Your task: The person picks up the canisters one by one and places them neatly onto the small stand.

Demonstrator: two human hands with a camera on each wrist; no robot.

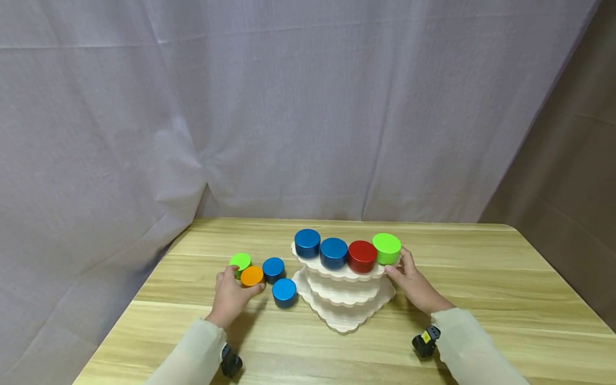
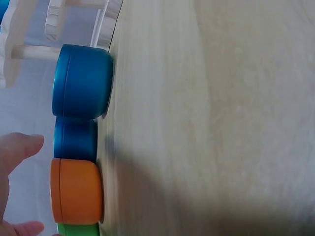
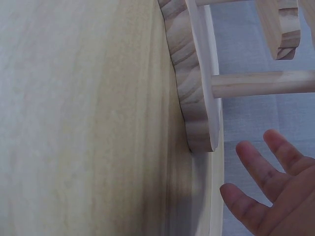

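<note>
In the head view, my left hand [image 1: 232, 295] reaches over an orange round tin [image 1: 252, 276], thumb and fingers spread to its sides. The left wrist view shows the thumb apart from that tin. A green tin [image 1: 238, 260] stands behind the fingers, partly covered; two blue tins [image 1: 273, 270] are to the right. On the top tier of a wooden stand [image 1: 344, 297] sit two blue tins [image 1: 333, 253], a red tin [image 1: 362, 256] and another green tin [image 1: 387, 248]. My right hand [image 1: 417, 286] pinches this green tin at the tier's right end, thumb in front, index finger at its side.
The stand has scalloped tiers joined by round dowels [image 3: 263, 84] and rests on a wood-grain table [image 1: 337, 358]. A grey curtain [image 1: 308, 117] hangs behind the table. Black wrist cameras [image 1: 231, 362] sit at both sleeves.
</note>
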